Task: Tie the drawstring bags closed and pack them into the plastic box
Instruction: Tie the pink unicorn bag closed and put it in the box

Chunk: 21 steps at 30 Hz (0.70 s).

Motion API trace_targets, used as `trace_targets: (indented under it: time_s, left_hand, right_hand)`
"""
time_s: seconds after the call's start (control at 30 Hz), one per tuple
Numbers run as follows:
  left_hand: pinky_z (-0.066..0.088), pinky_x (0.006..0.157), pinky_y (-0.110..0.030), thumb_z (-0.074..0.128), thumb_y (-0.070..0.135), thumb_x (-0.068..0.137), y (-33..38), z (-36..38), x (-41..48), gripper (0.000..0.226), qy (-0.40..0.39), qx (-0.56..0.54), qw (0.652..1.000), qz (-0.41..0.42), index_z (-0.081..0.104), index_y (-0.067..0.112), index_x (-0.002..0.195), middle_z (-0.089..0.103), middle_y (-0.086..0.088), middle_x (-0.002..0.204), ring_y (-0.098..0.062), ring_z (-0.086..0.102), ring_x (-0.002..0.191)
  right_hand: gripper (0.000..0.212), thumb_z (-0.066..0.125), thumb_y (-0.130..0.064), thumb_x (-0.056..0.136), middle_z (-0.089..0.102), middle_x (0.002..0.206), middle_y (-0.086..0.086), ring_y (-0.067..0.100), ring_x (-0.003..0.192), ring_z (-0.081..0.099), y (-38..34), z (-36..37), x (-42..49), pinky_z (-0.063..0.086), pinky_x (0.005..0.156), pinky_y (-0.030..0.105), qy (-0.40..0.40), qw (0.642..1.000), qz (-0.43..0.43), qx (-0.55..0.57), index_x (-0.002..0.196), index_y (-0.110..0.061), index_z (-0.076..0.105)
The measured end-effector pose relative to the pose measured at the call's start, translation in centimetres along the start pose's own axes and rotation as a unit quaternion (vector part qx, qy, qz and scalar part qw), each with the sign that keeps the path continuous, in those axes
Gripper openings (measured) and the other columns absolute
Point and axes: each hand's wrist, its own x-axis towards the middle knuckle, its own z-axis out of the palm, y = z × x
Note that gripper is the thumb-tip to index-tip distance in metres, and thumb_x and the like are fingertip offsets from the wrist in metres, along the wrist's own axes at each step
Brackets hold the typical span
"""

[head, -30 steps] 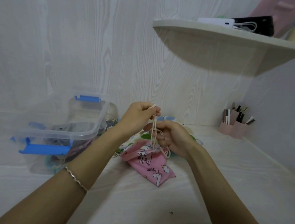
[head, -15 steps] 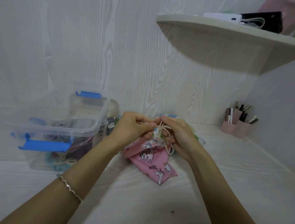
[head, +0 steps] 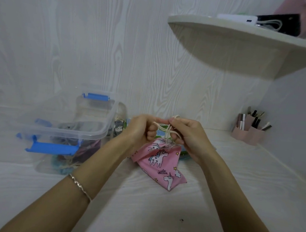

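Frame centre: left hand (head: 140, 131) and right hand (head: 189, 135) face each other, fingers curled, each pinching the cream drawstring (head: 168, 133). Any knot is hidden among the fingertips. Below, the pink unicorn bag (head: 160, 158) hangs by its gathered mouth, lower end on the table (head: 141, 206). Other bags (head: 160, 134) behind the hands are mostly covered. Plastic box (head: 99, 131) sits centre left, its contents murky.

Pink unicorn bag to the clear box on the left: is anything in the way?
Nothing visible does. The pink bag lies right of the plastic box, with only bare desk and the person's left forearm between. Left hand and right hand pinch its drawstring. The box's top looks open.
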Motion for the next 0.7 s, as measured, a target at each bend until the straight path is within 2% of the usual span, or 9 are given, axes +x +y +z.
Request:
trace_targets:
  time_s: [0.1,0.17,0.27,0.33,0.4,0.47,0.53,0.6,0.7]
  left_hand:
    - [0.027,0.046,-0.015,0.044,0.043,0.098,0.1,0.3,-1.5,0.039,-0.057,0.255,0.964,0.048,0.066,0.018,0.077,0.037,0.014,0.047,-0.003,0.034,0.043]
    - [0.036,0.051,-0.005,0.052,0.034,0.096,0.1,0.3,-2.1,0.032,-0.098,0.304,0.943,0.098,0.07,0.015,0.077,0.058,0.015,0.052,0.006,0.052,0.048]
    - [0.042,0.056,-0.009,0.054,0.028,0.096,0.1,0.1,-2.2,0.03,-0.109,0.269,0.951,0.109,0.067,0.008,0.079,0.065,0.011,0.059,0.002,0.057,0.054]
    - [0.032,0.045,-0.012,0.048,0.026,0.099,0.1,0.0,-2.0,0.035,-0.089,0.195,0.973,0.089,0.06,0.01,0.071,0.049,0.013,0.045,0.0,0.04,0.041]
    - [0.023,0.042,-0.016,0.047,0.026,0.099,0.2,0.0,-1.8,0.038,-0.074,0.107,0.989,0.066,0.054,0.014,0.064,0.032,0.011,0.045,-0.004,0.026,0.042]
    - [0.021,0.041,-0.017,0.047,0.025,0.099,0.6,-0.1,-1.9,0.037,-0.08,0.059,0.994,0.041,0.052,0.014,0.064,0.024,0.009,0.05,-0.005,0.02,0.044]
    - [0.02,0.041,-0.016,0.047,0.025,0.099,1.1,0.0,-2.2,0.035,-0.097,0.06,0.993,0.015,0.051,0.014,0.066,0.022,0.009,0.051,-0.005,0.019,0.044]
    - [0.018,0.042,-0.016,0.046,0.025,0.099,1.5,0.2,-2.7,0.035,-0.123,0.072,0.99,-0.007,0.051,0.015,0.066,0.023,0.01,0.049,-0.005,0.018,0.044]
    - [0.017,0.042,-0.017,0.047,0.027,0.098,2.0,0.3,-3.0,0.036,-0.139,0.094,0.986,-0.02,0.051,0.016,0.063,0.022,0.011,0.049,-0.005,0.016,0.044]
  right_hand:
    - [0.017,0.061,-0.015,0.094,0.055,0.056,0.006,0.008,0.043,0.044,-0.3,0.0,0.1,0.032,0.042,0.017,0.014,0.999,-0.012,-0.034,0.086,-0.006,0.073]
    - [0.015,0.062,-0.014,0.092,0.058,0.063,0.011,0.011,0.05,0.05,-0.3,-0.2,0.3,0.036,0.046,0.019,0.023,0.998,-0.002,-0.058,0.089,-0.006,0.074]
    - [0.026,0.065,-0.023,0.092,0.056,0.065,0.012,0.011,0.051,0.045,-0.4,-0.6,0.3,0.035,0.048,0.02,-0.005,0.998,0.026,-0.054,0.093,0.002,0.073]
    - [0.026,0.067,-0.021,0.089,0.057,0.064,0.008,0.01,0.048,0.043,-0.6,-0.8,0.1,0.033,0.047,0.019,-0.049,0.998,0.035,-0.006,0.094,0.004,0.067]
    - [0.016,0.07,-0.005,0.079,0.059,0.07,0.006,0.011,0.052,0.048,-1.0,-0.7,-0.1,0.039,0.049,0.02,-0.067,0.997,0.023,0.042,0.092,-0.004,0.06]
    - [0.024,0.064,0.01,0.078,0.063,0.083,0.007,0.015,0.064,0.055,-1.1,-0.7,-0.2,0.046,0.058,0.024,-0.045,0.999,-0.014,-0.002,0.092,-0.009,0.058]
    - [0.029,0.06,0.01,0.084,0.067,0.094,0.017,0.019,0.075,0.06,-1.3,-0.5,-0.3,0.05,0.067,0.032,-0.029,0.993,-0.063,-0.099,0.098,-0.014,0.066]
    - [0.028,0.059,0.005,0.088,0.071,0.088,0.019,0.023,0.077,0.062,-1.6,-0.1,-0.4,0.05,0.073,0.04,-0.042,0.983,-0.092,-0.155,0.091,-0.019,0.073]
    - [0.032,0.055,0.007,0.089,0.071,0.072,-0.001,0.012,0.07,0.06,-2.1,0.2,-0.6,0.048,0.071,0.032,-0.058,0.983,-0.087,-0.15,0.075,-0.016,0.073]
